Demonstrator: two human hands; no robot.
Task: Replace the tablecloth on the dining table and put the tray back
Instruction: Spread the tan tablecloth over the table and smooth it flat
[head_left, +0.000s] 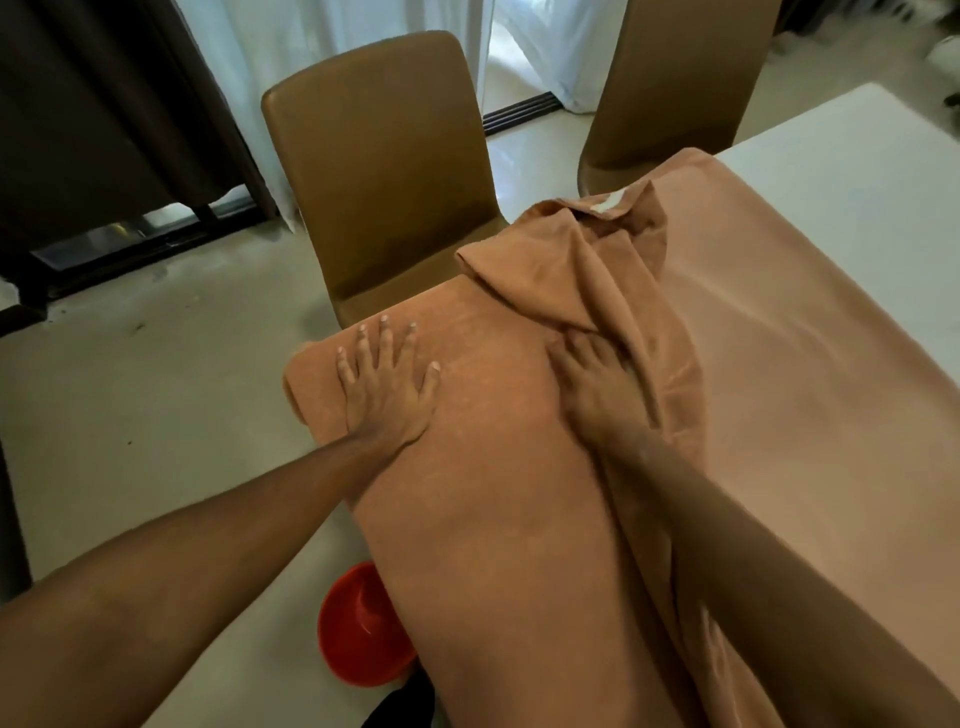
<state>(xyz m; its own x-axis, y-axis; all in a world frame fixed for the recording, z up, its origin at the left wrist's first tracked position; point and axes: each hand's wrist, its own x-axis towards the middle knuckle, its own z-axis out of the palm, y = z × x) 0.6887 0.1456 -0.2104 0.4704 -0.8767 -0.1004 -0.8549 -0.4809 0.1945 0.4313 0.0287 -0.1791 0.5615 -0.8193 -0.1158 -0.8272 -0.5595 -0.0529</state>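
A tan tablecloth (493, 493) lies over the near end of the white dining table (857, 171), covering it from the centre of the view down to 5 o'clock, while the tabletop is bare at 2 o'clock. The left hand (387, 387) rests flat on the cloth just left of centre, at the table's corner, with its palm down and its fingers (384, 338) spread wide apart and straight. The right hand (597, 384) sits just right of centre, laid against a bunched ridge of cloth that runs from 1 o'clock down toward 5 o'clock. Its fingertips are blurred and partly tucked under the fold, so I cannot tell whether they pinch the fabric or only push it. A small white label (610, 201) shows on the crumpled part at the ridge's far end. A tan chair (384, 171) stands at 12 o'clock, just beyond the table corner, and a second chair (675, 78) stands at 1 o'clock beside the table's far edge. On the pale floor (130, 364) at 7 o'clock, just beside the hanging cloth, sits a red bowl (358, 634). A dark curtain (104, 104) hangs at 10 o'clock and a sheer white curtain (337, 21) at 11 o'clock.
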